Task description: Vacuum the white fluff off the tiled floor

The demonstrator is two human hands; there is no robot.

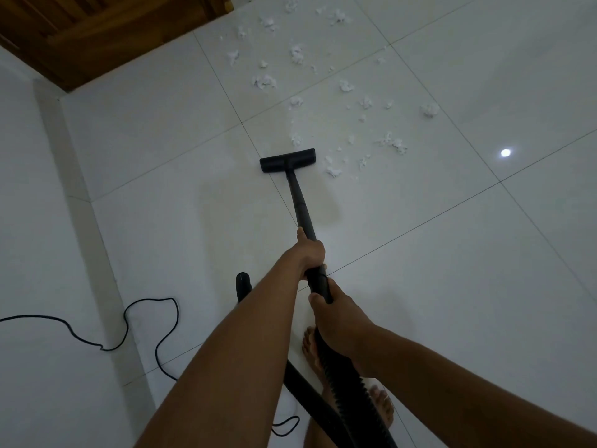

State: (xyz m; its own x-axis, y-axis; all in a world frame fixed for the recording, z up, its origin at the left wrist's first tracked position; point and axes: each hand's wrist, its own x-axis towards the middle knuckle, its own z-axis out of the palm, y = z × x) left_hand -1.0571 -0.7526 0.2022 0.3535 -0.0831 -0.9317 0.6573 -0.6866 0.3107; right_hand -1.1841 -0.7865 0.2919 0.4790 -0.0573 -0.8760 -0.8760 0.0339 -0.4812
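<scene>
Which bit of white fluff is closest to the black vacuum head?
The small clump just beyond the vacuum head, by its far edge. The other tufts lie off to the right or farther up the tiled floor toward the wooden door.

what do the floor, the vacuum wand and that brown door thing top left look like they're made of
Floor: glazed ceramic or porcelain tile, by the grout lines and the mirror-like light reflection.
Vacuum wand: matte black, plastic or painted metal; a joint suggests telescoping tubes.
Door: brown wood, going by the grain and panel ridges; a veneer is possible.
</scene>
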